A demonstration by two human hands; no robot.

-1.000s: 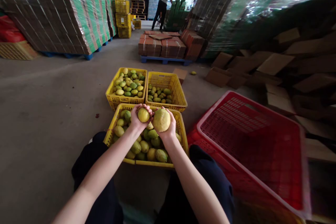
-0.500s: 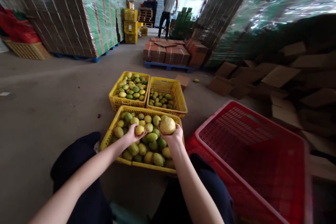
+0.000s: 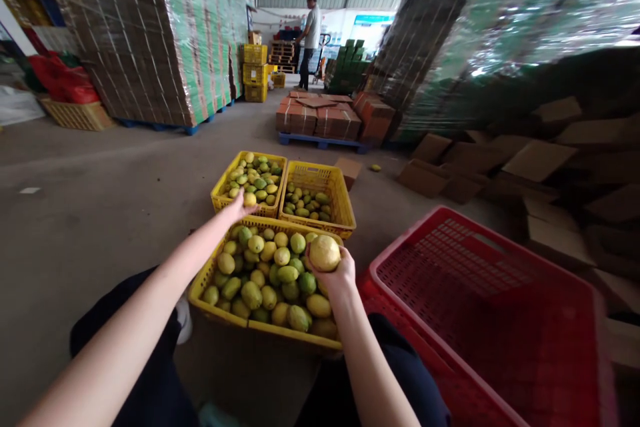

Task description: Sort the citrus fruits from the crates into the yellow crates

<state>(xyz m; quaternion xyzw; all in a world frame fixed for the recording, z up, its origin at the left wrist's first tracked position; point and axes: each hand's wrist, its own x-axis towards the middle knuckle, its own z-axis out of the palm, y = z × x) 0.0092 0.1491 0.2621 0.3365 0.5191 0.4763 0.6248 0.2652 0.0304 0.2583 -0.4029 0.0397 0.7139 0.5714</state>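
- Closest, the person's dark-clad knees flank the work, with a white shoe [image 3: 184, 321] showing beside the left one.
- The large red crate [image 3: 450, 233] stands to the right, mesh-walled, its upper rim tilted in view.
- In front of the knees sits the near yellow crate [image 3: 245, 323], filled with green and yellow fruit of mixed sizes.
- The right hand [image 3: 345, 273] cups a large pale-yellow fruit [image 3: 325, 253] over the right side of this crate, fingers curled around it from below.
- The left hand [image 3: 240, 207] reaches farther forward, holding a small yellow fruit [image 3: 249, 199] between thumb and fingers at the near edge of the rear left crate [image 3: 215, 197]; whether hand or fruit touches anything there cannot be told.
- That crate is well filled with green and yellow fruit.
- Just beside it, the rear right crate [image 3: 340, 207] carries a lower layer of smaller-looking fruit.
- Past them, a single fruit [image 3: 375, 167] lies on the floor, near scattered cardboard boxes [image 3: 540, 153].
- Beyond, strapped brown cartons [image 3: 320, 120] rest on a blue pallet [image 3: 320, 143].
- Farthest, another person [image 3: 311, 33] stands near stacked yellow crates [image 3: 255, 73].
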